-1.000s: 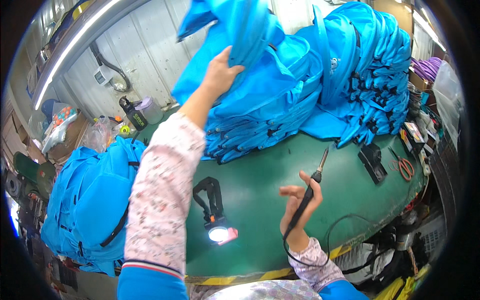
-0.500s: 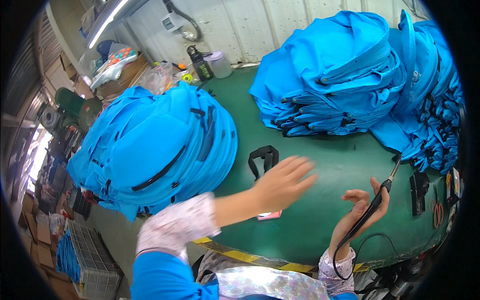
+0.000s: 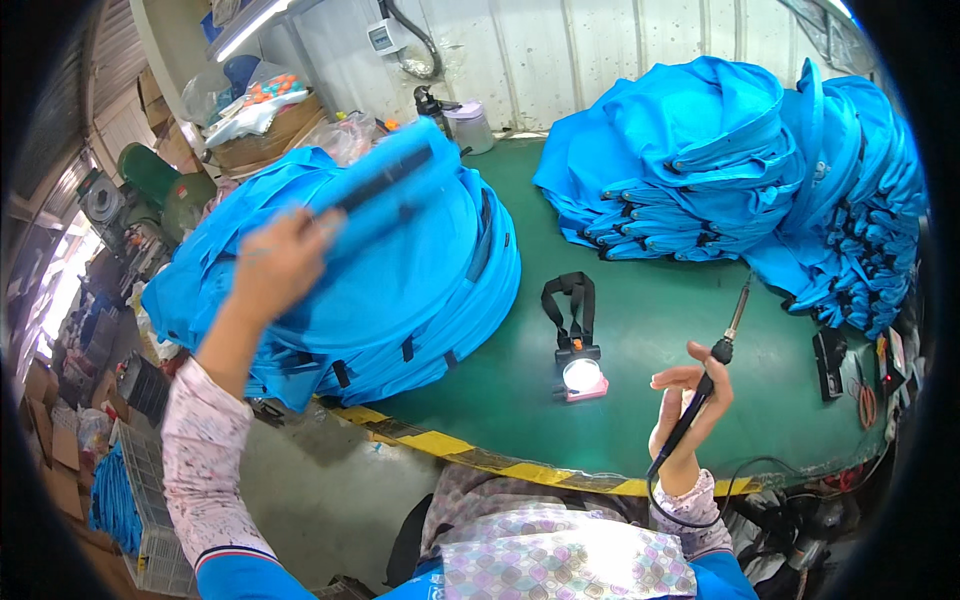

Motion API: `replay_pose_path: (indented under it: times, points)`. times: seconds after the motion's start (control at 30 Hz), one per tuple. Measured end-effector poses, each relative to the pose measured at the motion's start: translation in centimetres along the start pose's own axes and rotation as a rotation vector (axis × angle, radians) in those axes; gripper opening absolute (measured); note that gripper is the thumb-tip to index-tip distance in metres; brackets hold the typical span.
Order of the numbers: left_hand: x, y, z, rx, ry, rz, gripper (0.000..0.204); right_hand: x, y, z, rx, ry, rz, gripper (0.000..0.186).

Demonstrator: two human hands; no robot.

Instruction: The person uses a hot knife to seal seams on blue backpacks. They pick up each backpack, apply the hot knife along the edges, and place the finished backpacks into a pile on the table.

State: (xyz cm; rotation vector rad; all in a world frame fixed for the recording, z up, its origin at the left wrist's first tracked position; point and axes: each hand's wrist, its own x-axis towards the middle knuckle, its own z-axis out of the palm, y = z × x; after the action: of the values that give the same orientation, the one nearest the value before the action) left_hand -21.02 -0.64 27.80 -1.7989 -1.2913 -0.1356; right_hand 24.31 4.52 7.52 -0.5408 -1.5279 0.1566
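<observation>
My left hand [image 3: 282,268] is closed on the edge of a blue fabric piece [image 3: 385,215], part of which stands raised and blurred above the left pile, showing a black strip. Beneath it lies the stack of blue fabric pieces [image 3: 400,355], with short black tabs along the side. My right hand [image 3: 690,410] holds a soldering iron [image 3: 708,385] by its dark handle, the metal tip slanting up and away, the cord hanging past the wrist. Between my hands a lit headlamp [image 3: 582,378] with a black strap lies on the green table [image 3: 480,385].
A tall heap of folded blue fabric pieces [image 3: 690,150] fills the back right. Near the right edge are a black holder [image 3: 830,363] and red-handled scissors [image 3: 866,405]. A lidded jar [image 3: 470,128] stands by the wall. Yellow-black tape [image 3: 480,460] marks the near edge.
My left hand has swung left from above the headlamp to the left pile and taken hold of a blue fabric piece. The right hand still holds the soldering iron; the view has shifted.
</observation>
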Motion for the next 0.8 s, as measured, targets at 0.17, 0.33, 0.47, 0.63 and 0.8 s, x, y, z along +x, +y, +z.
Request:
replay_pose_path:
  times: [0.17,0.33,0.47,0.63,0.8]
  points:
    - [6.6,-12.1,-7.1,-0.313,0.282,-0.269,0.047,1.1,-5.2,0.4,-0.028,-0.006,0.005,0.053]
    - [6.3,-10.3,-11.7,-1.021,0.314,-0.828,0.072,4.1,-9.8,1.1,0.176,0.168,0.159,0.071]
    - [2.1,1.4,-8.3,-1.419,0.563,-1.041,0.068,6.7,-9.7,4.2,0.301,0.234,0.105,0.097]
    - [-2.9,12.1,-2.4,-1.661,0.671,-1.093,0.064,6.1,-8.8,6.8,-0.033,0.330,0.049,0.092]
    - [-5.9,20.2,-0.6,-0.821,0.717,-0.577,0.058,4.0,-3.7,7.7,-0.086,0.378,0.028,0.065]
